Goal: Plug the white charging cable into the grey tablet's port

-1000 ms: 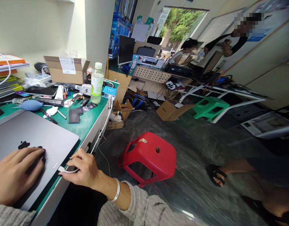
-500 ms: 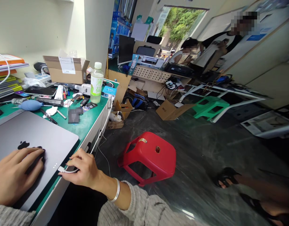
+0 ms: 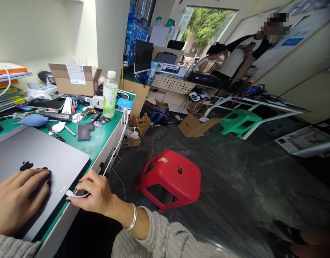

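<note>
A closed grey laptop [image 3: 47, 161] lies on the green bench mat [image 3: 100, 138] at the lower left. My left hand [image 3: 16, 199] rests flat on its lid, fingers stretched out. My right hand [image 3: 93, 193] pinches the white plug of a cable [image 3: 73, 195] at the laptop's near right edge. The white cable [image 3: 118, 147] runs from there up along the bench front toward the far end.
Beyond the laptop lie tools, a blue blower [image 3: 34, 120], a green-labelled bottle [image 3: 110, 95] and an open cardboard box [image 3: 73, 79]. A red stool [image 3: 170, 179] stands on the dark floor to the right. Green stools [image 3: 238, 123], boxes and two people are further back.
Both my hands have stayed put. A sandalled foot at the lower right has moved out toward the frame's corner, and the standing person at the back has shifted left.
</note>
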Demonstrator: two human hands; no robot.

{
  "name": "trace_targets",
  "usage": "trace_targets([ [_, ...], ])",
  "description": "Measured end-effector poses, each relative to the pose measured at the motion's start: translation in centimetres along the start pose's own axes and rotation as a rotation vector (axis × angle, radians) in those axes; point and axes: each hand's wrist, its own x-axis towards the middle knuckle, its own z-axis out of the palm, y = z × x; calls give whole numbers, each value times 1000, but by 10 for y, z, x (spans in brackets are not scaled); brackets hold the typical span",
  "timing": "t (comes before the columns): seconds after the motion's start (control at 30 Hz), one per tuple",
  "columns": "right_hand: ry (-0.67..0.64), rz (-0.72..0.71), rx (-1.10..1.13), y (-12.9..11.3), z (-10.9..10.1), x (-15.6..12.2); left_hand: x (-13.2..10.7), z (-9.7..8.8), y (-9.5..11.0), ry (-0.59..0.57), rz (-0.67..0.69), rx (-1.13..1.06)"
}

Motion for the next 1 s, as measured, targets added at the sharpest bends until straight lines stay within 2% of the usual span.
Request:
trace_targets([
  [0.1,-24,8,-3,1,0,-1,0,1,0,5,1,8],
  [0.33,87,-23,45,0,0,1,-3,7,-10,13,44,8],
  [0.47,-12,-3,-12,0,0,1,-3,6,-9,22,46,3],
  [0.57,-34,-4,-25,0,0,0,-3,5,-6,4,13,-2],
  [0.8,89,-6,41,-2,-2,4,-4,7,-10,13,43,11],
  [1.0,128,-36,48,-2,-4,5,-2,3,-5,6,39,7],
])
